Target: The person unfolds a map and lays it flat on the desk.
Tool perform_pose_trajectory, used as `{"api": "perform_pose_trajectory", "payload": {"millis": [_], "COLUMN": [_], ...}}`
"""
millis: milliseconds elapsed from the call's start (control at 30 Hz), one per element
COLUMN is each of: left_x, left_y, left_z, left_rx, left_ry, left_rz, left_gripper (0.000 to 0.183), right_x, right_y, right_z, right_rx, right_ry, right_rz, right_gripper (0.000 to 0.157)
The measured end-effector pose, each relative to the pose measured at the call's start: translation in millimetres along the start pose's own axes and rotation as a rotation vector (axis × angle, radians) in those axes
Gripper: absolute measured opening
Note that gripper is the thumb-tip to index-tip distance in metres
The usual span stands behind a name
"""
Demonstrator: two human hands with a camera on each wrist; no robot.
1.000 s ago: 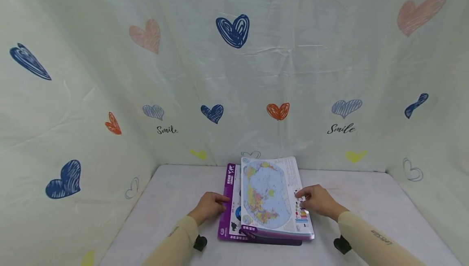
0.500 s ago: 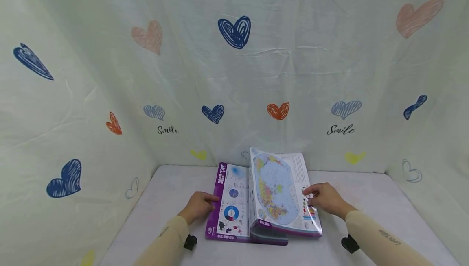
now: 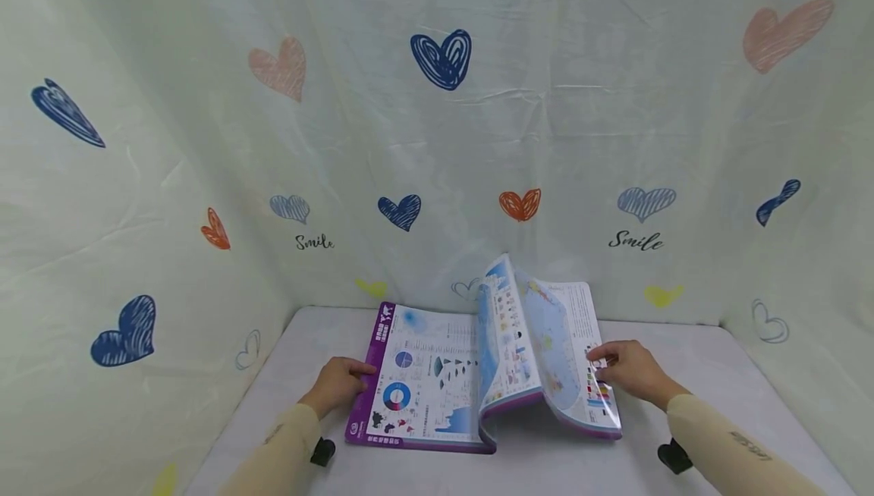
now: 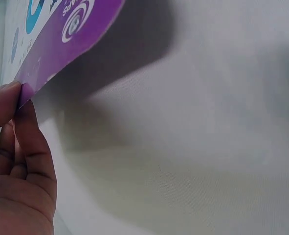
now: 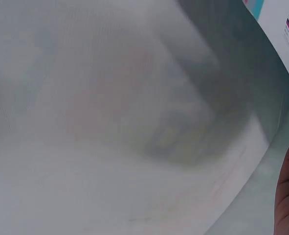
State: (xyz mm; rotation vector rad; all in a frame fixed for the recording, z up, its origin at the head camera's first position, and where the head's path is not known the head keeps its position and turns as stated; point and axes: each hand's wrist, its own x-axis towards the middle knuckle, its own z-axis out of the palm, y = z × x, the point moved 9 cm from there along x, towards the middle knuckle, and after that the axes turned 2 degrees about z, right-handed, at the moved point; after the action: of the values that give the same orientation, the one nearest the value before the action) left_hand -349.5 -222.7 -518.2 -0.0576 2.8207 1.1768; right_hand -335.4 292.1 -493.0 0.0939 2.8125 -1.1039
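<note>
A folded world map sheet, glossy with a purple border, spans the space between the two hands in the head view. Its left panel shows charts and lies low over the table; the middle rises in a tented fold, and the right panel carries the printed map. My left hand pinches the purple left edge between thumb and forefinger; in the left wrist view that corner is lifted off the table. On the other side my right hand pinches the right edge. The right wrist view cuts off its fingertips.
A white table lies under the sheet. Behind and at both sides hangs a pale curtain printed with hearts, close to the table's back edge. Small black wrist devices sit under each forearm.
Both hands have moved apart, the left one leftward and the right one rightward. The stacked panels of the map have spread open, and a fold now stands up in the middle.
</note>
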Motion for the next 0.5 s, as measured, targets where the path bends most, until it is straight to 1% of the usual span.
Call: {"api": "perform_pose_trajectory", "payload": {"millis": [233,300,500], "left_x": [-1.1,-1.8,-1.9], "left_y": [-19.3,-23.4,-35.8], "left_z": [-20.2,-24.9,-33.2], "left_rx": [0.04,0.043,0.042], "left_ry": [0.022,0.026,0.027], "left_rz": [-0.028,-0.037,-0.052], "left_gripper": [0.025,0.025,0.025], "right_x": [-4,-6,-8], "right_y": [17,20,34], "right_z": [-20.2,-25.6,-40.9], "right_rx": [-0.041,-0.068,-0.161], "right_ry": [0.014,0.018,0.026], "right_rz": [0.03,0.022,0.02], "right_gripper": [0.024,0.024,0.022]}}
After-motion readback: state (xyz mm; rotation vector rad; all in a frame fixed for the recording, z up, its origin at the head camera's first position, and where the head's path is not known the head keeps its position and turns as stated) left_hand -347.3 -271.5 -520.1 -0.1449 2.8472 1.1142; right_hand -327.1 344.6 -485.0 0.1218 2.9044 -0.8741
